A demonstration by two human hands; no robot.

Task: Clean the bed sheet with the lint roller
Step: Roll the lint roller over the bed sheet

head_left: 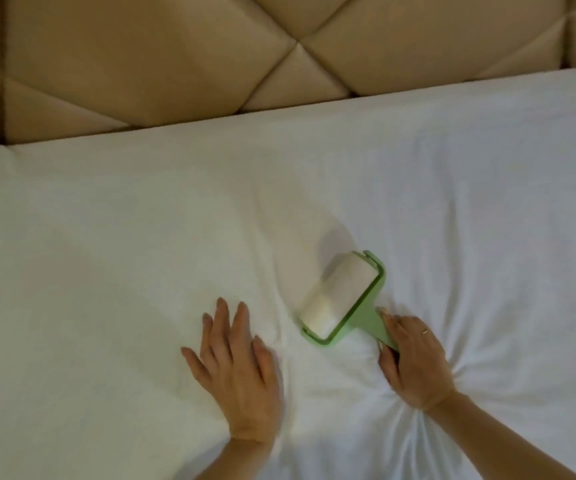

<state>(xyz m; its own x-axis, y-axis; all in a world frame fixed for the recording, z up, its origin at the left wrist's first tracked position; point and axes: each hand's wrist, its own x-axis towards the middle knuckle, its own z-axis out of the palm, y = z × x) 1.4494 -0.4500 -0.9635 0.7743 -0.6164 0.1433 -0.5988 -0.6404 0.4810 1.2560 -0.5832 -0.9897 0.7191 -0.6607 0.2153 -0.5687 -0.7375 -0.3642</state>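
Right hand (414,358) wrapped round lint roller (343,299) handle, roll resting on bed sheet (123,237) mid-bed; left hand (238,355) spread flat, pinning fabric. Could snag and bunch wrinkled sheet if pushed hard.

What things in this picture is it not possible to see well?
1. Head view: the lower end of the lint roller, hidden under the right hand.
2. Head view: lint on the bed sheet, too small, and the image is blurred.
3. Head view: the headboard, cut by the top edge.

One white bed sheet (141,237), one green lint roller (343,299), two hands, left hand (238,368), right hand (414,362), one padded headboard (141,57)
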